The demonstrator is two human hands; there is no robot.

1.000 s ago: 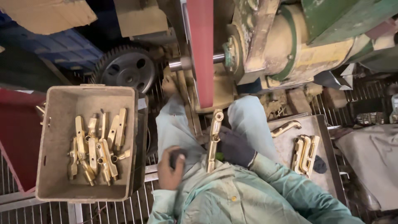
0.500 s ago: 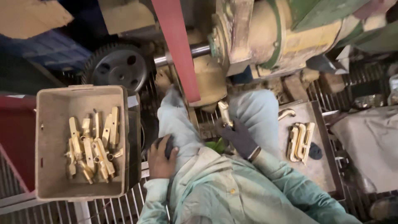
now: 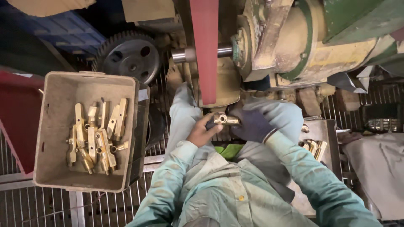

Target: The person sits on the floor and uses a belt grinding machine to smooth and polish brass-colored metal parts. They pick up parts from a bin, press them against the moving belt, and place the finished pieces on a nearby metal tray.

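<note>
At far left, a worn beige plastic bin (image 3: 86,130) sits on a wire grate floor (image 3: 105,206), holding a loose pile of brass fittings (image 3: 97,134) that covers only the middle of its bottom, with bare room along all four walls. Just behind its far right corner lies a dark toothed gear wheel (image 3: 130,56). You sit at centre, knees apart, with your bare left hand (image 3: 202,132) closed on the near end of a short brass fitting (image 3: 225,120), fingers curled up under it. Your right hand (image 3: 252,124), in a dark glove, grips the other end, so both hands hold the piece level just below the red sanding belt (image 3: 205,46), close to it; whether it touches the belt, you cannot tell. The belt runs over a yellow and green motor housing (image 3: 303,46). At right, a metal tray (image 3: 326,130) beside your right knee holds a few more brass pieces (image 3: 313,147), partly hidden by your sleeve.
</note>
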